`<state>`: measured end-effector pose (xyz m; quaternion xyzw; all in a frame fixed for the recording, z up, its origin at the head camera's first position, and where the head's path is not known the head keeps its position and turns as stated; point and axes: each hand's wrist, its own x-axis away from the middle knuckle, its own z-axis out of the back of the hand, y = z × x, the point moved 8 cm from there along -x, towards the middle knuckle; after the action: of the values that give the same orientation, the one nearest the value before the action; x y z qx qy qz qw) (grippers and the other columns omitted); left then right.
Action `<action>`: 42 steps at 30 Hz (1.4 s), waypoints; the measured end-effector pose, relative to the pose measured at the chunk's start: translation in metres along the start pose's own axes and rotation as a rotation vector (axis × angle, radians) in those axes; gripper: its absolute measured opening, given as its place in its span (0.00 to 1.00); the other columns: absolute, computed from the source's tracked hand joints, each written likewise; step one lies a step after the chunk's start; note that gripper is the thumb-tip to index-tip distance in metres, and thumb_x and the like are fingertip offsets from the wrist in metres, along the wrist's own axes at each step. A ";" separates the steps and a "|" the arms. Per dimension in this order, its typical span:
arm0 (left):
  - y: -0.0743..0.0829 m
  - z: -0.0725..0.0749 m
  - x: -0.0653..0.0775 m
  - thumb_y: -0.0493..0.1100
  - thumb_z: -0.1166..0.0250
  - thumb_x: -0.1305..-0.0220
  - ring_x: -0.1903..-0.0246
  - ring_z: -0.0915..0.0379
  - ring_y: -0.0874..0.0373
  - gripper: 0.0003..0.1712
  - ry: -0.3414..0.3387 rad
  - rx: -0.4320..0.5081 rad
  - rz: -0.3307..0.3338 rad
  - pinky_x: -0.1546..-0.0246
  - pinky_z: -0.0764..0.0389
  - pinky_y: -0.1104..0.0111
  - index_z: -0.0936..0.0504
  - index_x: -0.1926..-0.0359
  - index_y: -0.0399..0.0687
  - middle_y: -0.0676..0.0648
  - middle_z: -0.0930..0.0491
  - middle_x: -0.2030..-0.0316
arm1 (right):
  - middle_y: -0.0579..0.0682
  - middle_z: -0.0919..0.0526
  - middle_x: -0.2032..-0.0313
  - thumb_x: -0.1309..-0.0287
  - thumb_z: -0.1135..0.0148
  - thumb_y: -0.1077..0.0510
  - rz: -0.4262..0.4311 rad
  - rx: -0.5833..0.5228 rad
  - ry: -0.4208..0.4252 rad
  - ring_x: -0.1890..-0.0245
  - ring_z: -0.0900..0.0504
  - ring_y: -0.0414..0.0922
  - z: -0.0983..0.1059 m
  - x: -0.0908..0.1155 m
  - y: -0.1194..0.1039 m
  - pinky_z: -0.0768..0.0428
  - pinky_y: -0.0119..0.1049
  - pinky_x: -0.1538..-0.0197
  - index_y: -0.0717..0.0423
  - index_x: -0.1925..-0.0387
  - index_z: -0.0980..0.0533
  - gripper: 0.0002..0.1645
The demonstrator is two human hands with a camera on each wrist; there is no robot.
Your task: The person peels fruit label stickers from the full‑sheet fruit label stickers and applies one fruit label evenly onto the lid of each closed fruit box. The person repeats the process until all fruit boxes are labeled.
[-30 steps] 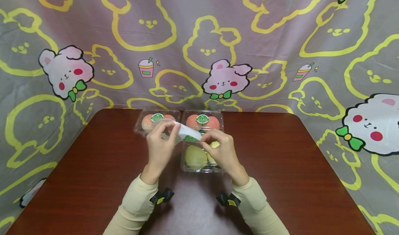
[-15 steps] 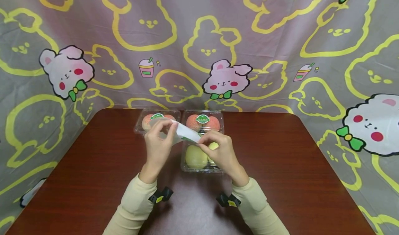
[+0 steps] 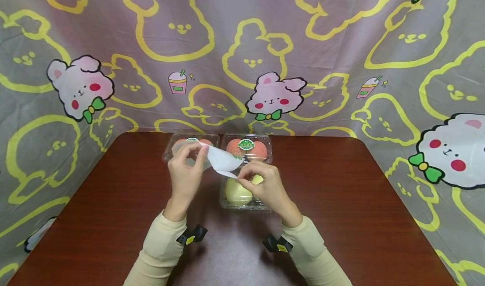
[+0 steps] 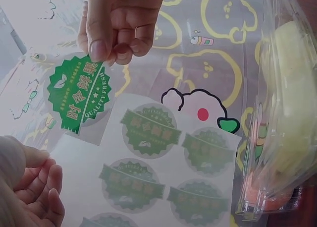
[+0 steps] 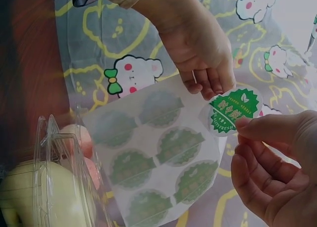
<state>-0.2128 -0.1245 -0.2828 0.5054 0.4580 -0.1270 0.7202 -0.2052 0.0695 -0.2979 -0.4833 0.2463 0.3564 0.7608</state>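
Note:
My left hand point(image 3: 184, 176) pinches the edge of a white sticker sheet point(image 3: 223, 159), raised over the table and bent. Round green labels on the sheet point(image 5: 153, 152) show through it in the right wrist view. Between thumb and finger, my right hand point(image 3: 265, 187) pinches a round green sticker point(image 5: 230, 108) at the sheet's edge. Its printed face shows in both wrist views; whether part of it still clings to the sheet I cannot tell. Below the hands sits a clear plastic box point(image 3: 246, 207) with pale yellow fruit point(image 3: 238, 191), partly hidden by the right hand.
Behind stand two clear boxes of pinkish-red fruit, one at the back middle point(image 3: 259, 150), the other at the back left point(image 3: 168, 155), partly behind the sheet. Both bear green round labels. A patterned curtain point(image 3: 219, 46) rises around the brown table point(image 3: 341, 201).
My left hand has moved left and slightly down with the sheet. The right hand has shifted slightly left, and a white flap now stands apart from the sheet at its fingertips.

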 end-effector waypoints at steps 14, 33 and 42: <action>-0.017 0.013 -0.010 0.33 0.34 0.41 0.72 0.31 0.79 0.08 -0.103 -0.042 0.161 0.68 0.30 0.85 0.18 0.64 0.28 0.33 0.16 0.68 | 0.52 0.16 0.77 0.56 0.30 0.72 -0.027 0.011 -0.019 0.75 0.21 0.41 0.003 -0.001 0.008 0.21 0.30 0.69 0.59 0.77 0.19 0.07; -0.059 0.048 -0.020 0.36 0.40 0.35 0.73 0.29 0.74 0.12 -0.211 -0.008 0.543 0.70 0.27 0.83 0.22 0.59 0.28 0.70 0.24 0.77 | 0.56 0.16 0.76 0.55 0.31 0.73 -0.147 -0.010 0.010 0.71 0.22 0.30 0.014 -0.001 0.022 0.17 0.32 0.65 0.63 0.76 0.20 0.06; -0.079 0.051 -0.018 0.36 0.45 0.33 0.78 0.35 0.70 0.06 -0.335 0.062 0.623 0.76 0.33 0.76 0.24 0.68 0.46 0.64 0.30 0.83 | 0.57 0.16 0.75 0.55 0.31 0.73 -0.179 -0.026 0.009 0.71 0.23 0.27 0.013 0.000 0.026 0.17 0.30 0.65 0.64 0.75 0.20 0.05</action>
<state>-0.2468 -0.2090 -0.3136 0.6146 0.1534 0.0037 0.7738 -0.2254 0.0889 -0.3069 -0.5147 0.2010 0.2881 0.7821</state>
